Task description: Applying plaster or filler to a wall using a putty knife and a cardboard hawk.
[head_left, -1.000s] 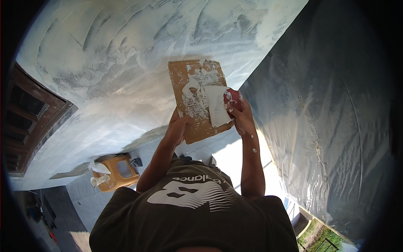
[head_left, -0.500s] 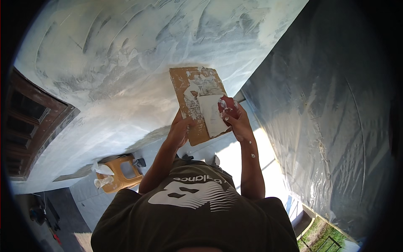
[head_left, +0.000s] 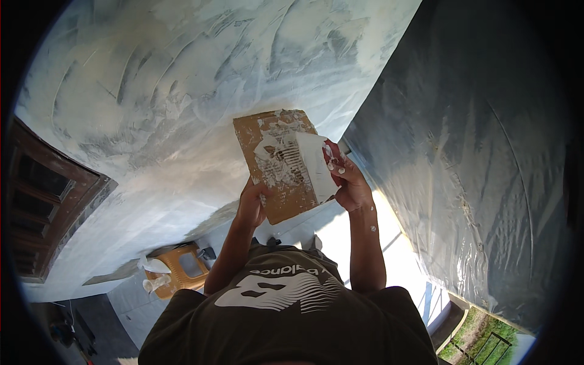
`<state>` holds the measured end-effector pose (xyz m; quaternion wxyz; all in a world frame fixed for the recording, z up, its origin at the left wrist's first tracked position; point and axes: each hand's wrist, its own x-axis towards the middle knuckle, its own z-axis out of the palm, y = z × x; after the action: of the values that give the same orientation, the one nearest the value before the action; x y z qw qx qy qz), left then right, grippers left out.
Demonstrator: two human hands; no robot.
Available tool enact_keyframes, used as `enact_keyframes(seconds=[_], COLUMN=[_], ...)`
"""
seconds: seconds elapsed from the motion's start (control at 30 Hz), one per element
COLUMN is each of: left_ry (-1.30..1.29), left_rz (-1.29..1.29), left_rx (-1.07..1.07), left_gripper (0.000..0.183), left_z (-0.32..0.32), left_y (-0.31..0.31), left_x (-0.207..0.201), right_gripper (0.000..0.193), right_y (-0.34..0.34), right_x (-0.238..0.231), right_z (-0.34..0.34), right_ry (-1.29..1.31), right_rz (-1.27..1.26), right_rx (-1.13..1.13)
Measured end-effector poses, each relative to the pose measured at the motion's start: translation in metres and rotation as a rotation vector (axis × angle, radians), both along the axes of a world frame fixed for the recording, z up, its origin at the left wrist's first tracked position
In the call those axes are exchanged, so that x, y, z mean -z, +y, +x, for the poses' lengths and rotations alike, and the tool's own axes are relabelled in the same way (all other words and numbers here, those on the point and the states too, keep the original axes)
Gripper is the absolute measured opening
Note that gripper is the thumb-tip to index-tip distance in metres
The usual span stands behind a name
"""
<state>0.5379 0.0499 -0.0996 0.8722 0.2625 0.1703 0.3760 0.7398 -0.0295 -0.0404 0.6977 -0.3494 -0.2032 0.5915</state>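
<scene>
My left hand [head_left: 252,202] grips the near left edge of a brown cardboard sheet [head_left: 248,137], thumb on top. White filler is smeared in ragged patches over the sheet's upper face. In my right hand [head_left: 353,185] is a wide putty knife [head_left: 314,165] with a red handle and a broad pale blade coated in white. The blade lies tilted against the right part of the cardboard, its edge running along the sheet. White blobs stick to my right fingers and wrist. The fingers under the cardboard are hidden.
Ahead and to the left rises a wall [head_left: 164,109] with patchy white filler. A brown wooden window frame [head_left: 79,188] is set in it. Translucent plastic sheeting [head_left: 450,182] hangs on the right. An orange-yellow stool [head_left: 182,267] with white plastic items stands low left.
The putty knife has shifted rightward across the cardboard and tipped up, uncovering more filler-streaked surface. Both hands and the cardboard sit slightly lower in view.
</scene>
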Motion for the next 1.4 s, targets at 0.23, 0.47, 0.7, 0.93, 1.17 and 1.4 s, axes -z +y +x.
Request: enact_keyframes(seconds=[0.23,0.47,0.7,0.93,1.17,1.4], left_ry=[0.063,0.069,0.077,0.037,0.104,0.064], left_rz=[0.004,0.029,0.03,-0.006,-0.035,0.002], left_rx=[-0.08,-0.067,-0.082,-0.052,-0.154,-0.18], left_gripper=[0.058,0.056,0.055,0.057,0.06,0.061], left_z=[-0.007,0.009,0.045,0.055,0.053,0.043], left_y=[0.005,0.018,0.037,0.042,0.042,0.049], left_x=[-0.006,-0.012,-0.029,-0.032,-0.042,-0.051], right_gripper=[0.045,0.037,0.03,0.03,0.046,0.065], right_y=[0.021,0.054,0.1,0.151,0.213,0.253], right_x=[-0.031,-0.047,-0.056,-0.036,-0.034,0.003], right_z=[0.026,0.074,0.121,0.149,0.145,0.114], right_ry=[0.052,-0.044,-0.044,-0.292,-1.237,-1.578], right_rz=[0.08,0.185,0.261,0.308,0.208,-0.049], right_rx=[0.308,0.411,0.411,0.757,1.177,1.221])
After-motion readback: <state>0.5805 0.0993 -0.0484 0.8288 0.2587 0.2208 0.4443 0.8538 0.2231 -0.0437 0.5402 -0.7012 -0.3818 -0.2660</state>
